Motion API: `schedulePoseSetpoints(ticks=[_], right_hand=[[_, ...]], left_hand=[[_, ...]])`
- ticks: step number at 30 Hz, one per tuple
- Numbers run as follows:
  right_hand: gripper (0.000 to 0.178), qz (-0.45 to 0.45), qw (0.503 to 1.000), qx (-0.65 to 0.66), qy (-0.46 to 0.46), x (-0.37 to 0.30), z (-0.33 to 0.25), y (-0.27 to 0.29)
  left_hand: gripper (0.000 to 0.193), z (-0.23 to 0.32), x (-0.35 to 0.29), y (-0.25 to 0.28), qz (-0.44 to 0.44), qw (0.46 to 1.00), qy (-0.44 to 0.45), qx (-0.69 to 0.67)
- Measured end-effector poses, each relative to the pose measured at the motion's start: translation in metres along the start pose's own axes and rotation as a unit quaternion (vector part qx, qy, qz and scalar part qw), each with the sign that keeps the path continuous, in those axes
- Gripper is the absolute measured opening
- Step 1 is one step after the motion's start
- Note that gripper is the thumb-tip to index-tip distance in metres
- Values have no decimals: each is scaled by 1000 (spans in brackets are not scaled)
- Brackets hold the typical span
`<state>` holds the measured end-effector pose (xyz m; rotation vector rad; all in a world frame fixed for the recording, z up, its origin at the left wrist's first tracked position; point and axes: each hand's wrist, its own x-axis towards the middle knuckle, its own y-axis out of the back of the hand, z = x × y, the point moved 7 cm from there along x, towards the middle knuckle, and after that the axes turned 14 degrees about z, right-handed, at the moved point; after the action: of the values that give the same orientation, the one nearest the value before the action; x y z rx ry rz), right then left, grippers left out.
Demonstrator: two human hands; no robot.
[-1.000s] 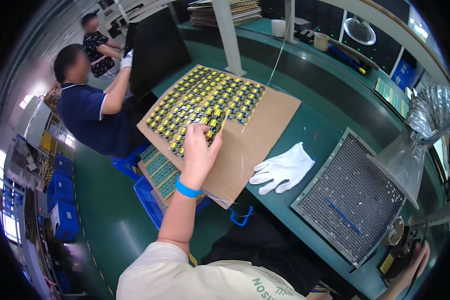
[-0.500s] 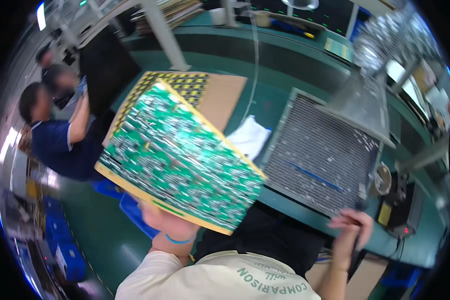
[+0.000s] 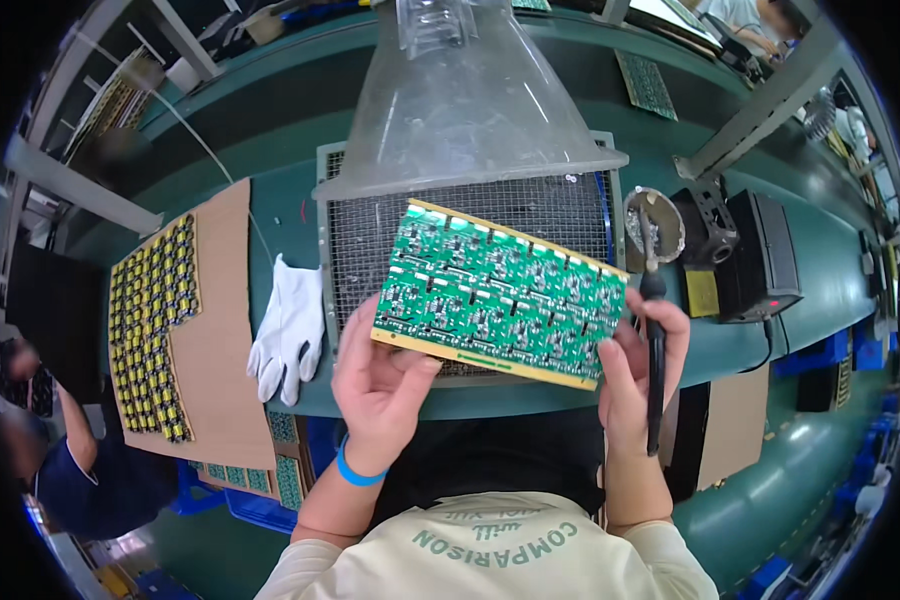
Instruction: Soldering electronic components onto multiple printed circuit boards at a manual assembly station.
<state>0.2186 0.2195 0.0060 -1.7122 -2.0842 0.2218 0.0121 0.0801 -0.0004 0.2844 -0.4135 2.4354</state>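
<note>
1. I have the green circuit board panel (image 3: 500, 295) at the centre of the frame, tilted down to the right, its component side facing my camera and pale yellow strips along its long edges.
2. My left hand (image 3: 378, 400), left of centre, pinches the panel's lower left corner, thumb on the near face and fingers behind. A blue wristband (image 3: 360, 468) circles that wrist.
3. My right hand (image 3: 632, 392), right of centre, grips the panel's right end and also carries a black pen-shaped tool (image 3: 656, 385), nearly upright in view.
4. Beyond the panel I see a wire-grid tray (image 3: 358, 240) on the green desk (image 3: 510, 402), under a clear hood (image 3: 470, 110) at upper centre.
5. Left of the tray lies a white glove (image 3: 290, 325); farther left, cardboard (image 3: 215, 350) bears rows of yellow-and-black components (image 3: 150, 340).
6. Right of the tray I have a round pot (image 3: 668, 205), a yellow pad (image 3: 703, 293) and a black box (image 3: 762, 255) showing a red light.
</note>
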Motion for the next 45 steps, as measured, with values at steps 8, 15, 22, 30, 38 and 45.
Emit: schedulePoseSetpoints(ticks=[8, 15, 22, 30, 38, 45], right_hand=[[39, -54, 978, -168, 111, 31, 11, -28], [35, -36, 892, -395, 218, 33, 7, -38], [38, -45, 898, -362, 247, 27, -9, -28], [56, -117, 987, -36, -108, -4, 16, -34], [36, 45, 996, -21, -69, 26, 4, 3], [33, 74, 993, -92, 32, 75, -36, 25]], left_hand=[[35, 13, 22, 15, 9, 940, -42, 337], [37, 16, 21, 11, 27, 920, -76, 383], [22, 24, 2, 24, 124, 939, -157, 279], [37, 14, -16, -73, -277, 912, -176, 246], [31, 35, -6, -52, -145, 893, -267, 331], [30, 41, 19, -34, -36, 876, -246, 413]])
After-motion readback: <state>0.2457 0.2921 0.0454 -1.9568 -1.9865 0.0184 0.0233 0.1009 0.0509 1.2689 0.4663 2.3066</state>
